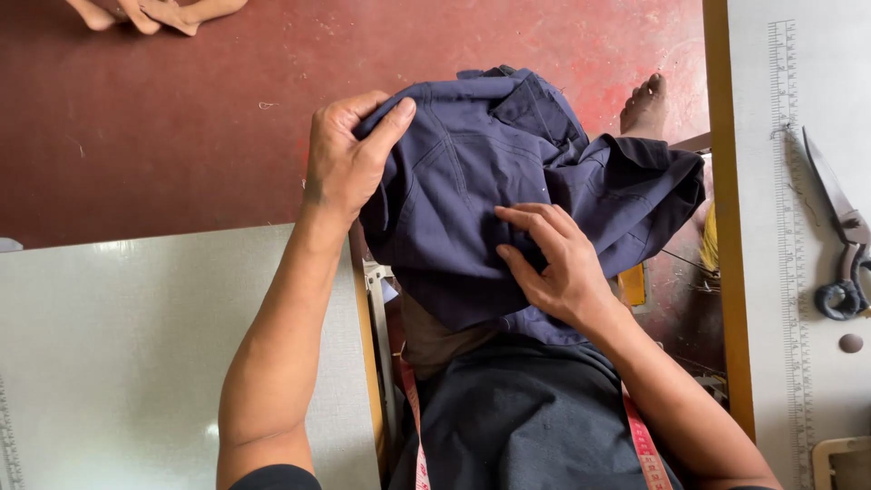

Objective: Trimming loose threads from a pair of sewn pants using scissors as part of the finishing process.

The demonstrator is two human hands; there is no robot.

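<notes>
Left hand: the left hand grips the upper left edge of the navy garment, thumb over the top and fingers curled behind the fold, pinching the cloth so that it stays lifted.
Right hand: the right hand lies on the front of the garment with fingers spread and slightly bent, pressing the fabric flat, probably to steady it against the lifting hand.
Garment, place: held up in the air over the person's lap, in the gap between the two surfaces, above the red floor; it rests on neither surface.
Garment, look: dark navy cloth with a faint woven check, bunched into a rounded heap; stitched seams and a curved pocket line show on the front, and a folded band or cuff sticks out toward the right.
Why held so: one hand gathers an edge while the other smooths, which seems to keep the seams facing up and in plain sight.
Left surface: a pale grey surface lies under the left forearm, its inner edge beside the lap.
Right surface: a light surface with a printed ruler strip; large scissors lie near its right edge, well apart from the hands.
Measuring tape: a red and white measuring tape hangs down the person's dark shirt.
Others: bare feet of another person at the floor's top left.
</notes>
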